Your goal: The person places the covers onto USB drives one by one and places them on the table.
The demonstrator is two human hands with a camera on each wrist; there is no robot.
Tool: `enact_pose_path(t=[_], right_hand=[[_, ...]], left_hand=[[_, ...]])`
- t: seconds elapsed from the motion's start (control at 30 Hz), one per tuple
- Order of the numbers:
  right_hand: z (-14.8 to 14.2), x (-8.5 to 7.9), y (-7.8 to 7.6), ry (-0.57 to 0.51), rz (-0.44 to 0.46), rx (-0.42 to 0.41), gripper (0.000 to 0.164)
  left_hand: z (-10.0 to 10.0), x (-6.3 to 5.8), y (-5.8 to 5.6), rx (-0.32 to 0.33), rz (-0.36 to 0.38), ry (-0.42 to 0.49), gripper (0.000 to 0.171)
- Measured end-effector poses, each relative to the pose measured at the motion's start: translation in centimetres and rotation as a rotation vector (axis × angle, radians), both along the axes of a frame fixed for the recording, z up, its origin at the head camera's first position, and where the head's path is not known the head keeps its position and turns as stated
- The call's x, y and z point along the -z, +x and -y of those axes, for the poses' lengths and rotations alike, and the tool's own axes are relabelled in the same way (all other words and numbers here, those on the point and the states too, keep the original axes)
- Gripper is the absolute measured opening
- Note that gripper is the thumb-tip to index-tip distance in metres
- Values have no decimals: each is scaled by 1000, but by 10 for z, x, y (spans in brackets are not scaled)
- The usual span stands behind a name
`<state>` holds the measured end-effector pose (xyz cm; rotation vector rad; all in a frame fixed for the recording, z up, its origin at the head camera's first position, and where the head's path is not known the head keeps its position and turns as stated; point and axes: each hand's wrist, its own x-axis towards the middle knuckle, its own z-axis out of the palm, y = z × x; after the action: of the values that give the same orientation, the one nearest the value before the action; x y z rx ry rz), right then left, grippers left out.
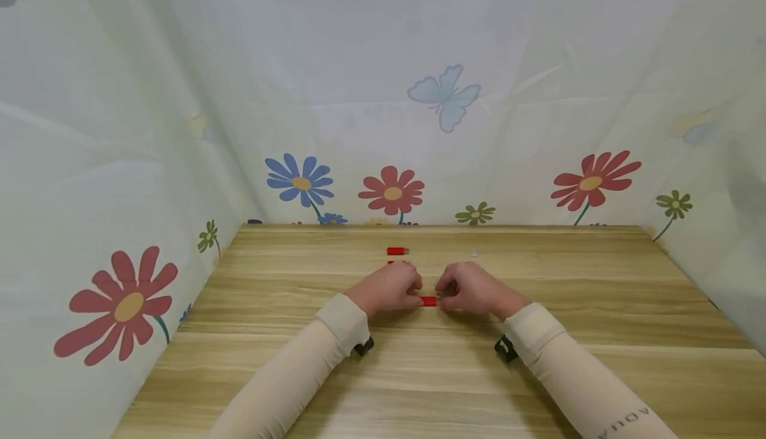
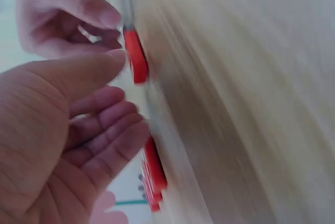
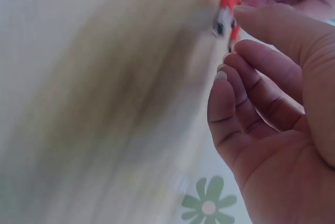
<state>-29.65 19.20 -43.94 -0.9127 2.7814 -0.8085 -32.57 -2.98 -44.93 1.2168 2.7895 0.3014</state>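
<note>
My two hands meet over the table at a red USB flash drive (image 1: pixel 428 301). My left hand (image 1: pixel 391 286) holds its red end, the thumb against the body (image 2: pixel 137 59). The right hand (image 1: pixel 475 289) grips near the metal plug, its thumb by the plug (image 3: pixel 218 28) and its other fingers curled. Just beyond the left hand, another red USB flash drive (image 1: pixel 396 251) lies with its plug to the right. More red drives (image 2: pixel 153 169) lie close together near the left fingertips, partly hidden by the left hand in the head view.
A small clear piece (image 1: pixel 474 253) lies behind the right hand on the wood-grain table (image 1: pixel 431 386). Flower-printed white sheeting (image 1: pixel 347 93) rises along the table's back and sides. A dark device (image 1: pixel 506 348) sits at the right wrist.
</note>
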Motion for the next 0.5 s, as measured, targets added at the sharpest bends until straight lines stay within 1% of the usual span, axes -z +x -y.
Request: enact_pose_path(t=[0.1, 0.17, 0.27, 0.4, 0.5], right_hand=[[-6, -3, -2, 7, -16, 44, 19], [-12, -7, -3, 6, -25, 71, 20], [-22, -12, -7, 10, -55, 98, 21], [-36, -14, -14, 46, -115, 111, 22], [-45, -13, -19, 77, -136, 115, 21]], left_hand=[[8, -2, -3, -11, -16, 43, 16], [13, -3, -5, -32, -33, 63, 13], [19, -6, -10, -61, -72, 75, 14], [25, -7, -17, -67, -132, 51, 17], [28, -7, -22, -63, -141, 37, 21]])
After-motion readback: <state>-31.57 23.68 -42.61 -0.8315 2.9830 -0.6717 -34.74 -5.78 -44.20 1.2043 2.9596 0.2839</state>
